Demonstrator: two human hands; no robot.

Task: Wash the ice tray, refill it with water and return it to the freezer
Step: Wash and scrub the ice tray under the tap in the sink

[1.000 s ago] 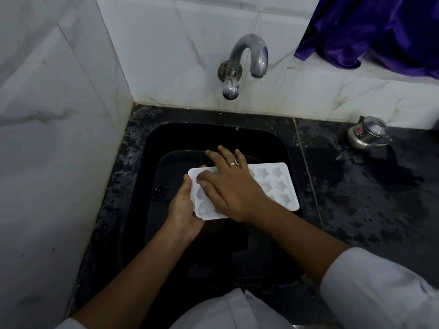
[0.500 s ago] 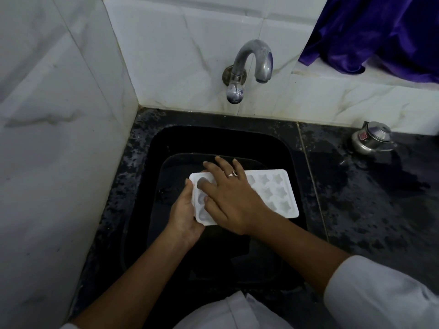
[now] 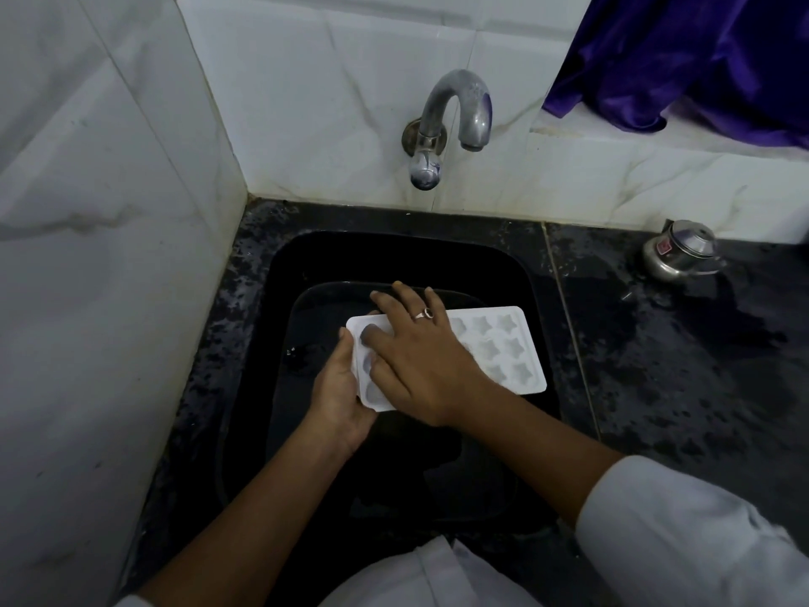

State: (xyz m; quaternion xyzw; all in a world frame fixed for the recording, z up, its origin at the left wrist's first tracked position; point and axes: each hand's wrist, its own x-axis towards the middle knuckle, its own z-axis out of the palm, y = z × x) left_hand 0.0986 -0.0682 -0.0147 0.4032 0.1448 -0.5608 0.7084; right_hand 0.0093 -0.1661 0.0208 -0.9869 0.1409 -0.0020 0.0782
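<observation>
Head view, single frame, looking down into a corner wash area.

Item: ice tray (image 3: pixel 503 343). White plastic, rectangular, with star-shaped cells visible on its right half. Held above the sink (image 3: pixel 538 300), roughly level, long side running left to right; its left half is covered by the hands.

Item: left hand (image 3: pixel 339 396). Closed around the tray's near-left corner, thumb along the left edge, fingers hidden beneath. Bare forearm enters from the near left.

Item: right hand (image 3: pixel 420 365). Open and laid flat, palm down, on top of the tray's left half; fingers spread, with fingertips pressed into the left-hand cells. A ring (image 3: pixel 423 314) sits on one finger. Forearm enters from the near right out of a white sleeve (image 3: pixel 683 536).

Item: sink. Black, rectangular with rounded corners, sunk into a dark speckled stone desk (image 3: pixel 683 365); interior very dark, contents not readable. The desk surface right of the sink looks wet in patches.

Item: tap (image 3: pixel 451 120). Dull metal, hooked spout, fixed to the far wall above the sink's far edge; no water stream can be made out.

Item: small metal pot (image 3: pixel 678 251). Lidded, with a red label, standing on the desk at the far right, against the wall.

Item: purple cloth (image 3: pixel 683 59). Shiny, draped over a white ledge, far right.

Item: white marble-pattern wall tiles (image 3: pixel 109 256). Left and far sides.
</observation>
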